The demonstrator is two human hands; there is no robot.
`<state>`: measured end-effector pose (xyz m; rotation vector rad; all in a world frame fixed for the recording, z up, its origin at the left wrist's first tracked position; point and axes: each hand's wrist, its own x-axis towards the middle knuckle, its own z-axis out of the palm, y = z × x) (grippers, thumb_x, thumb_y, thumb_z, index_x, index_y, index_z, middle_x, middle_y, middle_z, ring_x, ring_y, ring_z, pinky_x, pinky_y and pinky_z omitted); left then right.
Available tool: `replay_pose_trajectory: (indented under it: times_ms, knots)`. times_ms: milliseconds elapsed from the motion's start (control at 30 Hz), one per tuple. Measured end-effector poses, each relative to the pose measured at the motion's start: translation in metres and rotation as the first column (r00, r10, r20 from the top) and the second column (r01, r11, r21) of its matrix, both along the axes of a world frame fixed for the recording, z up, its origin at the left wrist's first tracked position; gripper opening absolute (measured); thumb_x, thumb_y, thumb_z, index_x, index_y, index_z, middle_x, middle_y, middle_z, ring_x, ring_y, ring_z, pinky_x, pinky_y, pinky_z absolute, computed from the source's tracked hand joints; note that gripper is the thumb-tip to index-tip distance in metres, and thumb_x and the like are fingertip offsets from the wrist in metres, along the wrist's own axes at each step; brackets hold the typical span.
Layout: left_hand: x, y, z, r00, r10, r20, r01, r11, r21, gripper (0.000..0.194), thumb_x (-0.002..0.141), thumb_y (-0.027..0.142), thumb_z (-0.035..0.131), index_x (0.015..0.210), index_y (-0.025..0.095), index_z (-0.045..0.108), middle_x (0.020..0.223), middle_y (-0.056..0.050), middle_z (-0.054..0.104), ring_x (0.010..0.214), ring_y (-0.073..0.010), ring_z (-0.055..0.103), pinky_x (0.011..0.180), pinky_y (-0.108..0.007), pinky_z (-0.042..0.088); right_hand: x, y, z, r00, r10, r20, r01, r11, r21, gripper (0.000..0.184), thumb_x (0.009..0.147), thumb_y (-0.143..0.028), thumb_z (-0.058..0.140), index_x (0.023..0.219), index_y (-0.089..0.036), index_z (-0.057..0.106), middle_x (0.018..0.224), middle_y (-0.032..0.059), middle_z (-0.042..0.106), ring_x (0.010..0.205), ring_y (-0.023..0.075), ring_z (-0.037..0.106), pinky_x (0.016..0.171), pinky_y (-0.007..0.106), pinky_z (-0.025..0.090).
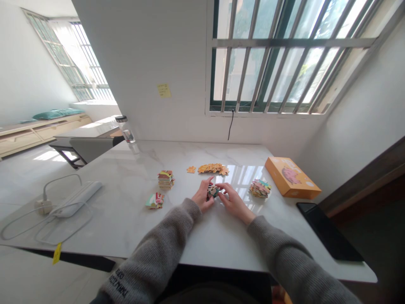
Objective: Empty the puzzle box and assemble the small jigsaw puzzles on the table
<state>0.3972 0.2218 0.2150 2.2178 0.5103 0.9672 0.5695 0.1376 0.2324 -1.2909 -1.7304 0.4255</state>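
Observation:
At the middle of the table, a small stack of puzzle pieces (213, 191), dark green and pale on top, is between my two hands. My left hand (204, 196) grips it from the left with curled fingers and thumb. On the other side my right hand (232, 200) has its fingertips on the stack's right edge. Beyond them lies a fanned row of orange puzzle pieces (212, 169), with a loose orange piece (191, 169) to its left. A tall pile of pieces (166, 180) and a lower pile (155, 201) sit left; another pile (260, 188) sits right.
An orange box (292, 177) with a pink picture lies at the right, a black tablet (329, 231) near it. A white power strip (78, 199) with looping cable is at the left. A clear bottle (125, 130) stands at the far left corner, by the wall.

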Motion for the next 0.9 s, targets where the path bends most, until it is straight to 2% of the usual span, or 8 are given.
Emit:
replay_pose_trajectory:
  times_ms: [100,233,400,533,667,733,800,900]
  knots:
    - [0.001,-0.003,0.000,1.000,-0.028,-0.012,0.029,0.998,0.061,0.091,0.071,0.006,0.056,0.153,0.025,0.021,0.121,-0.010,0.044,0.108,-0.0253,0.051,0.098,-0.044,0.049,-0.002,-0.003,-0.003,1.000,0.015,-0.007,-0.015,1.000,0.000,0.035,0.094,-0.022,0.051,0.129,-0.022,0.055,0.119,0.0099,0.062,0.108,0.0214,0.059,0.092,0.039,0.050]
    - [0.002,-0.006,0.000,0.998,-0.056,-0.028,0.058,0.996,0.074,0.093,0.071,0.004,0.054,0.154,0.025,0.018,0.122,-0.010,0.043,0.111,-0.0263,0.050,0.104,-0.047,0.045,-0.005,-0.004,-0.004,0.998,0.051,-0.043,-0.052,0.999,-0.009,0.041,0.091,-0.019,0.053,0.132,-0.023,0.053,0.123,0.0093,0.063,0.112,0.0219,0.058,0.098,0.042,0.048]
    - [0.002,-0.006,0.001,0.998,-0.042,-0.036,0.045,0.997,0.068,0.089,0.073,0.008,0.056,0.154,0.024,0.021,0.119,-0.009,0.047,0.108,-0.0250,0.053,0.101,-0.043,0.047,-0.002,-0.003,-0.002,0.996,0.024,-0.087,-0.026,0.999,-0.029,0.030,0.088,-0.020,0.057,0.118,-0.020,0.059,0.110,0.0074,0.064,0.102,0.0200,0.060,0.094,0.038,0.049]
    - [0.001,0.000,-0.001,0.998,0.015,-0.065,-0.011,0.998,0.055,0.074,0.078,0.017,0.061,0.146,0.024,0.035,0.116,-0.008,0.055,0.108,-0.0244,0.055,0.100,-0.043,0.046,0.003,-0.002,-0.005,0.992,-0.066,-0.109,0.054,0.993,-0.104,0.025,0.088,-0.029,0.058,0.110,-0.017,0.061,0.100,0.0060,0.064,0.086,0.0171,0.059,0.079,0.032,0.051]
    - [0.000,0.006,-0.004,0.994,0.025,-0.102,-0.022,0.999,0.037,0.052,0.083,0.023,0.061,0.133,0.022,0.050,0.115,-0.009,0.057,0.097,-0.0210,0.060,0.094,-0.041,0.049,0.006,-0.001,-0.008,0.982,-0.147,-0.122,0.120,0.972,-0.200,0.037,0.089,-0.034,0.055,0.121,-0.016,0.058,0.099,0.0066,0.066,0.080,0.0169,0.060,0.075,0.031,0.050]
    - [0.000,0.006,-0.006,0.990,0.014,-0.137,-0.005,0.998,0.064,0.055,0.080,0.027,0.067,0.133,0.023,0.051,0.118,-0.010,0.056,0.097,-0.0221,0.060,0.095,-0.041,0.049,0.006,0.000,-0.008,0.977,-0.205,-0.063,0.185,0.954,-0.237,0.044,0.090,-0.035,0.055,0.129,-0.016,0.055,0.091,0.0046,0.066,0.077,0.0175,0.060,0.076,0.033,0.049]
    - [0.000,0.006,-0.007,0.982,0.015,-0.189,0.005,0.995,0.102,0.068,0.074,0.031,0.074,0.137,0.024,0.048,0.123,-0.011,0.055,0.104,-0.0254,0.059,0.097,-0.043,0.048,0.006,0.002,-0.007,0.964,-0.261,0.054,0.266,0.933,-0.241,0.044,0.091,-0.034,0.054,0.131,-0.017,0.055,0.086,0.0039,0.067,0.078,0.0193,0.060,0.079,0.036,0.047]
    - [0.001,0.006,-0.008,0.967,0.032,-0.254,0.003,0.991,0.135,0.075,0.072,0.031,0.076,0.140,0.023,0.045,0.128,-0.012,0.054,0.112,-0.0295,0.057,0.100,-0.047,0.046,0.004,0.003,-0.007,0.919,-0.301,0.255,0.355,0.913,-0.200,0.030,0.093,-0.032,0.052,0.116,-0.017,0.064,0.093,0.0083,0.068,0.092,0.0245,0.059,0.088,0.041,0.042]
